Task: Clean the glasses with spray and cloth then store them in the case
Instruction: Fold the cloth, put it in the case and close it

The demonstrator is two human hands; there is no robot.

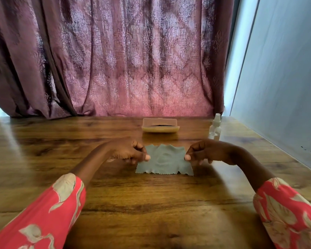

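A grey-green pinked-edge microfibre cloth (164,161) is stretched between the hands above the wooden table (151,203): left hand (128,151) pinches its left edge, right hand (203,151) its right.

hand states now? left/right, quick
Left hand: pinching the left edge of the grey cloth.
Right hand: pinching the cloth's right edge, so it is stretched between both hands above the table.

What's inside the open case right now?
The case at the table's far edge shows only a thin dark strip above its front wall; that wall hides the rest, so glasses can't be confirmed.
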